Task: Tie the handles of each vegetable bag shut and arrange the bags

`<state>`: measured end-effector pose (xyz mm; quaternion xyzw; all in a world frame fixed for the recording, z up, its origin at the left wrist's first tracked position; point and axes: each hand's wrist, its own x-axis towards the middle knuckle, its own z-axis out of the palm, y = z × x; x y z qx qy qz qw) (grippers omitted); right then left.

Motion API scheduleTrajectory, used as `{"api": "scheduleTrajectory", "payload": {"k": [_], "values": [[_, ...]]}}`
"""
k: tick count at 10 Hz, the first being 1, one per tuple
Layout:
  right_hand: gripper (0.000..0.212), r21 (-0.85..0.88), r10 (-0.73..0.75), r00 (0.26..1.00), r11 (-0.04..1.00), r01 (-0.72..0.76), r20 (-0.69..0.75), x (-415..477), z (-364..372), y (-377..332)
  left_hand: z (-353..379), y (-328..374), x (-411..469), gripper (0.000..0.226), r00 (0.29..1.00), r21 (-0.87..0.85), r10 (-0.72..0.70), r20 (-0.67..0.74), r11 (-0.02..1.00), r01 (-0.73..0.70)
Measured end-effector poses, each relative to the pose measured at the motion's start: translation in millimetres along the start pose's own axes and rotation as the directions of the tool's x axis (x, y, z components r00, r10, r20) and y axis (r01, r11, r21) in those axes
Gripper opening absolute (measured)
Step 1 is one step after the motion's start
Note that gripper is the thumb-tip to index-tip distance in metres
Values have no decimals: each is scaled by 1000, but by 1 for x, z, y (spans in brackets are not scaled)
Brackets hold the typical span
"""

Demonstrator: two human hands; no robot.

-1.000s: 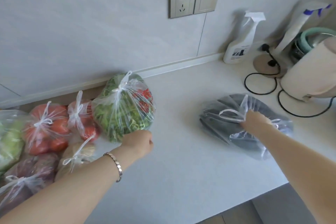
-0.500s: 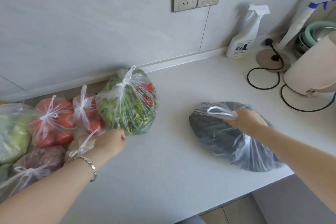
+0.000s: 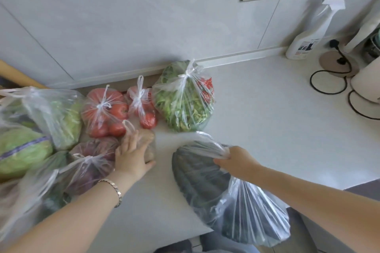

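Bagging: right hand grips the dark squash bag by its untied handles.
Left hand: spread flat on potato bag.
Done: tomato bags beside it knotted.

The dark bag has been drawn by the right hand from the middle of the counter to its near edge, where part of it now hangs over. It has been brought much nearer the greens bag. The left hand has been moved away from the greens bag and is now laid flat on the brown bag beside the tomatoes.
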<state>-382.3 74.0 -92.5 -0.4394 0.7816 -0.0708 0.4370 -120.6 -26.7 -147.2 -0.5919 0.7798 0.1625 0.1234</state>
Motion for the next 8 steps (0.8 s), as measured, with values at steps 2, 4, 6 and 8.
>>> {"api": "scheduleTrajectory", "payload": {"k": [2,4,6,8], "values": [[26,252,98,994,964,-83,-47,11,53,-48,9,-17,-10,68,995,-161,-5,97,987,20],[29,322,140,975,944,-78,-174,22,77,-75,5,-28,-8,62,993,-198,-37,110,978,58],[29,-202,42,997,978,-55,-72,16,68,-85,7,-33,-7,64,990,-177,-15,140,983,40],[14,-397,105,994,912,-107,-26,27,69,-108,-3,-29,-9,49,980,-132,3,197,991,23]]}}
